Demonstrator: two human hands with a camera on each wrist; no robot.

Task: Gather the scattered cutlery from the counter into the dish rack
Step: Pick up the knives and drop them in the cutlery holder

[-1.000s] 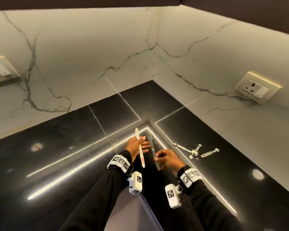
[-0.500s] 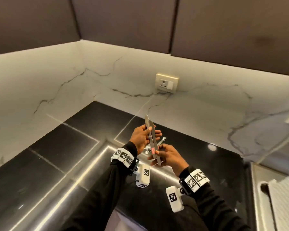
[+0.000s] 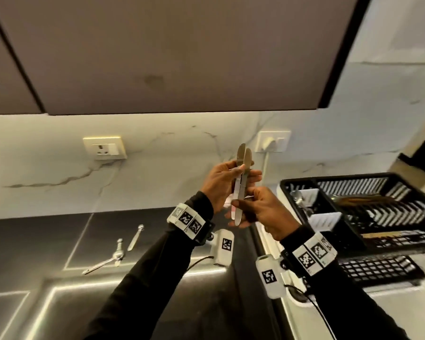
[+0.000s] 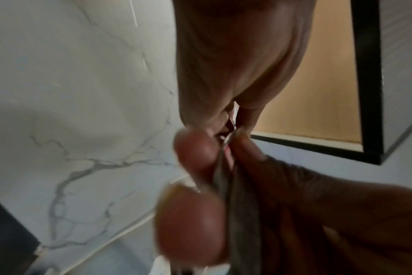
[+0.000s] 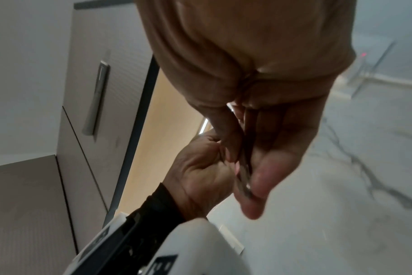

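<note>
Two steel table knives (image 3: 242,163) stand upright, pressed flat together, in the air above the black counter. My left hand (image 3: 221,182) pinches their upper half between thumb and fingers. My right hand (image 3: 263,207) grips their lower ends. In the right wrist view the knives (image 5: 244,176) show edge-on between my right thumb and fingers, with the left hand (image 5: 200,176) against them. The left wrist view is blurred, with the knives (image 4: 238,214) edge-on between fingertips. The black dish rack (image 3: 353,177) stands just right of my hands. Three steel spoons (image 3: 118,251) lie on the counter at lower left.
The rack holds white cutlery cups (image 3: 325,220) at its left end and wooden utensils (image 3: 368,201) behind them. It sits on a white drainer with a black grid mat (image 3: 378,268). A plugged socket (image 3: 272,141) and another socket (image 3: 106,148) are on the marble wall. Cupboards hang overhead.
The two knives, one per hand over the counter corner, were brought together and carried right. The spoons now lie behind at left and the dish rack has come into view.
</note>
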